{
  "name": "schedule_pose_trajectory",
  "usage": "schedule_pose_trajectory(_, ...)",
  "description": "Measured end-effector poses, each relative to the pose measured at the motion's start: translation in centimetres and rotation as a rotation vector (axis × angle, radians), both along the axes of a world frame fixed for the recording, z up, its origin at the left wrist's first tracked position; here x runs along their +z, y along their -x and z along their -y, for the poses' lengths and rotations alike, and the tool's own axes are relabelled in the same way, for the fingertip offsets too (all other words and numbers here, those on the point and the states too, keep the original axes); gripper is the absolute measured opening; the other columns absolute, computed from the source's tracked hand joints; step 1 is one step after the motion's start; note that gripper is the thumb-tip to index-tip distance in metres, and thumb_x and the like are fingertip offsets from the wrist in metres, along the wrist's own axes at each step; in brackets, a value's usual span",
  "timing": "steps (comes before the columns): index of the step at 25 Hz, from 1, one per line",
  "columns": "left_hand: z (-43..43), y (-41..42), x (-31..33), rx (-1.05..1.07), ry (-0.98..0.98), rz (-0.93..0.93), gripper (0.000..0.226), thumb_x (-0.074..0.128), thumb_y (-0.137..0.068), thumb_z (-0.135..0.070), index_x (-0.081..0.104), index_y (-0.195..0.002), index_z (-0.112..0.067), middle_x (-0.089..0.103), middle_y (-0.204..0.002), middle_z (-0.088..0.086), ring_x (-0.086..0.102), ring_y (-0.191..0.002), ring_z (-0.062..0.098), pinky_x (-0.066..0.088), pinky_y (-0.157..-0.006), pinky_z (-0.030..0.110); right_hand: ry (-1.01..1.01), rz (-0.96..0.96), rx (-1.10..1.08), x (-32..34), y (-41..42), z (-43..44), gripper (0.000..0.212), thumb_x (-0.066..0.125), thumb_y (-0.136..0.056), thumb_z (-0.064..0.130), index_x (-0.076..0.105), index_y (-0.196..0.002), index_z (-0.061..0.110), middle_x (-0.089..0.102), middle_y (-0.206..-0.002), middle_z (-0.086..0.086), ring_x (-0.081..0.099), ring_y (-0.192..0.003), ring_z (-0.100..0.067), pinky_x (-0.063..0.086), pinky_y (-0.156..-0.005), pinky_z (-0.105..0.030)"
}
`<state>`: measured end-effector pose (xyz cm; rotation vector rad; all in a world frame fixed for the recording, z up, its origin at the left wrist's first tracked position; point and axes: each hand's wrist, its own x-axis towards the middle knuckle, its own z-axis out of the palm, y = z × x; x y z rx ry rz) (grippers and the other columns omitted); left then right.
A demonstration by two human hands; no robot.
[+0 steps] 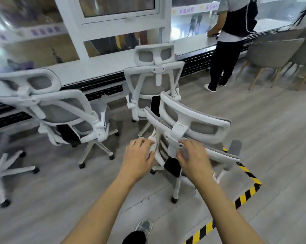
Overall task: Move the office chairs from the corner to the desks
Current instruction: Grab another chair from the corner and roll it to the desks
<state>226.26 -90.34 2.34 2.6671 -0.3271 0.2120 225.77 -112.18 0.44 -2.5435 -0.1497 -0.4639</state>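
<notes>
a white mesh office chair, grey-backed with a headrest, leans tilted on the floor, just behind a second chair at the near edge of the long desk. left hand and right hand both clench its back frame. open floor lies to the right, past the striped tape; a third chair crowds the left.

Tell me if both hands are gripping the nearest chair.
Yes: the left hand and the right hand both curl round the white back frame of the nearest chair.
</notes>
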Motion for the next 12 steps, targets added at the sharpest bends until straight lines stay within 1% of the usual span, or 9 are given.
schedule_pose_trajectory(4, -2.4, 9.4, 1.8, 0.223, -0.012, 0.073, 0.025, 0.056, -0.091, -0.027, 0.060, -0.116, -0.025, 0.057, -0.115, -0.006, 0.050, -0.105, 0.019, 0.044, -0.091, 0.035, -0.063, -0.012, 0.277, 1.4, 3.4, -4.1, 0.029, 0.059, -0.091, 0.028, 0.064, -0.118, 0.018, 0.064, -0.114, -0.001, 0.058, -0.103, -0.026, 0.048, -0.088, -0.042)
schedule_pose_trajectory(7, -5.6, 16.2, 3.4, 0.401, -0.028, 0.103, 0.029, 0.049, -0.089, -0.034, 0.061, -0.115, -0.026, 0.059, -0.114, -0.005, 0.052, -0.105, 0.020, 0.043, -0.091, 0.035, -0.094, 0.010, 0.474, 2.8, 6.7, -9.4, 0.032, 0.052, -0.092, 0.034, 0.063, -0.119, 0.020, 0.063, -0.114, 0.002, 0.059, -0.103, -0.023, 0.048, -0.089, -0.041)
schedule_pose_trajectory(10, -10.0, 23.2, 4.7, 0.577, -0.042, 0.124, 0.031, 0.049, -0.088, -0.034, 0.061, -0.115, -0.024, 0.061, -0.114, -0.004, 0.053, -0.105, 0.020, 0.044, -0.090, 0.035, -0.092, 0.018, 0.663, 4.1, 10.9, -16.2, 0.032, 0.056, -0.092, 0.031, 0.062, -0.122, 0.021, 0.062, -0.118, 0.004, 0.057, -0.105, -0.021, 0.044, -0.093, -0.037)
schedule_pose_trajectory(12, -13.2, 29.1, 5.3, 0.702, -0.053, 0.122, 0.034, 0.048, -0.089, -0.037, 0.059, -0.118, -0.025, 0.060, -0.119, -0.005, 0.053, -0.110, 0.020, 0.043, -0.093, 0.036, -0.082, 0.026, 0.816, 4.9, 14.7, -21.2, 0.033, 0.058, -0.092, 0.030, 0.061, -0.124, 0.023, 0.061, -0.121, 0.005, 0.055, -0.106, -0.020, 0.041, -0.094, -0.035)
